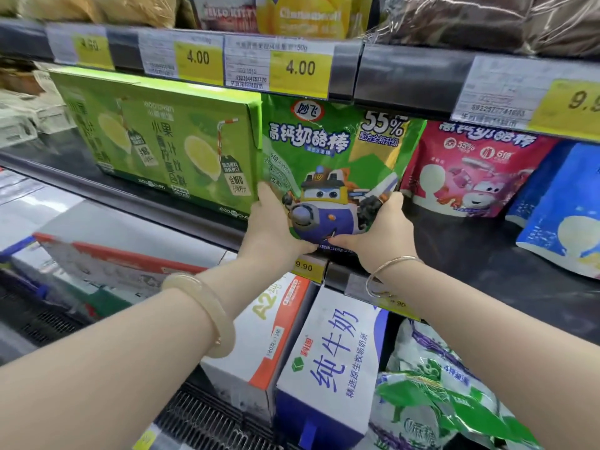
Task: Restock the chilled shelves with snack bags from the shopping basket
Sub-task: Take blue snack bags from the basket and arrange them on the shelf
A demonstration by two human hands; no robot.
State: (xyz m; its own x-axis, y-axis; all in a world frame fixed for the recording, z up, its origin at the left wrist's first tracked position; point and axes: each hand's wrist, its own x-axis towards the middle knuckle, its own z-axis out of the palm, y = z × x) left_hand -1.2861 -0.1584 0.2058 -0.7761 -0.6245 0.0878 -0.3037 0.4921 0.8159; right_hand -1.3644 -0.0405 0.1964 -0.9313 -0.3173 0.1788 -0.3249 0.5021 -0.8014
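In front of me: a shop's chilled aisle.
Yellow price tags (300,68) reading 4.00 and 9.90 run along the dark shelf edges (406,76), with packaged cheese-stick bags (337,151), a green drink carton pack (168,141) and milk boxes (328,362) stacked on display.

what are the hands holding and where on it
Both hands, left hand and right hand, hold the green snack bag by its bottom corners, one on each side.

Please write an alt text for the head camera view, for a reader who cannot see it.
Both hands, left hand and right hand, hold a green snack bag upright on a chilled shelf, between a green drink carton and a pink snack bag.
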